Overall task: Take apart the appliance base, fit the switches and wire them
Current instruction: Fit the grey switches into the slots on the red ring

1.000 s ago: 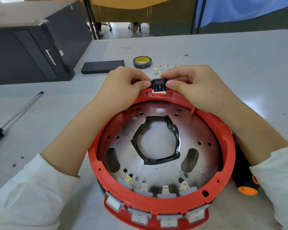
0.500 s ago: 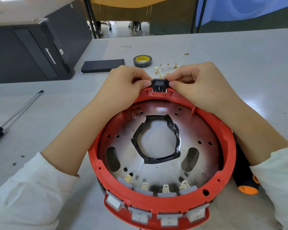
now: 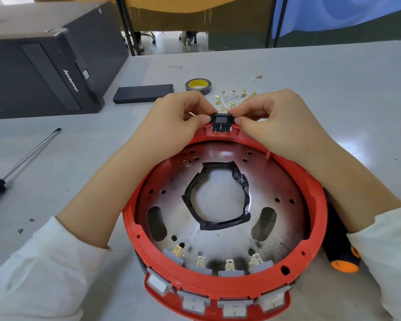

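Note:
A round red appliance base (image 3: 320, 205) lies open side up on the grey table, with a metal plate and a black-taped centre hole inside. Several grey rocker switches (image 3: 232, 306) sit in its near rim, brass terminals pointing inward. A small black power socket (image 3: 221, 120) with metal pins sits in a notch at the far rim. My left hand (image 3: 178, 119) pinches the socket's left side between thumb and fingers. My right hand (image 3: 273, 117) pinches its right side. Both forearms lie along the rim's sides.
Loose white wires with brass terminals (image 3: 236, 98) lie just beyond my hands, beside a roll of black tape (image 3: 198, 85) and a flat dark box (image 3: 142, 93). A screwdriver (image 3: 21, 161) lies at left, an orange-tipped tool handle (image 3: 343, 262) under my right arm, a black computer case (image 3: 44, 63) far left.
Both hands keep their pinch on the socket; the socket and hands have shifted very slightly at the rim. The base has not moved.

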The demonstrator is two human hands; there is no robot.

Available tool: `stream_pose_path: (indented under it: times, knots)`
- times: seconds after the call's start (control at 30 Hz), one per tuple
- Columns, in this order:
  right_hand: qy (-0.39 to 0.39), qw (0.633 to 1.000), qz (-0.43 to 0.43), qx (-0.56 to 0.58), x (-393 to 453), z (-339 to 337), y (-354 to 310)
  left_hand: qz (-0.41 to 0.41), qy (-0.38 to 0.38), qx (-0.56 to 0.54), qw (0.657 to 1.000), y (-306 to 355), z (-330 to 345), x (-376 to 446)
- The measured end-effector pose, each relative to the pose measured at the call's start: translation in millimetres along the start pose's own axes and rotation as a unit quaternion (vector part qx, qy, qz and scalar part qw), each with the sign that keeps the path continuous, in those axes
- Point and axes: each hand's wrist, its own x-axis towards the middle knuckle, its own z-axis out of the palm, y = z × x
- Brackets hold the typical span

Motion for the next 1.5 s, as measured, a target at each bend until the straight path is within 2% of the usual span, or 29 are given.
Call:
stream_pose_path:
  times: [0.2, 0.4, 0.73, 1.07, 1.5]
  knots:
    - [-0.022, 0.999, -0.026, -0.002, -2.2, -0.3, -1.1, -0.012, 0.004, -0.006, 1.0, 0.9, -0.1, 1.2]
    - [-0.083, 0.995, -0.042, -0.018, -1.8, -0.9, -2.5, -0.011, 0.001, -0.004, 1.0, 0.0, 0.3, 2.0]
    - [-0.06, 0.995, -0.058, -0.054, -1.2, 0.4, -0.1, -0.021, -0.006, -0.011, 1.0, 0.3, 0.4, 2.9]
    - [-0.071, 0.991, -0.059, -0.094, 0.0, 0.5, -2.9, -0.023, -0.011, -0.002, 1.0, -1.5, 0.4, 4.3]
    - [-0.068, 0.989, -0.067, -0.114, 2.8, 1.5, -1.2, -0.118, -0.043, -0.035, 0.991, -6.7, -0.3, 14.1]
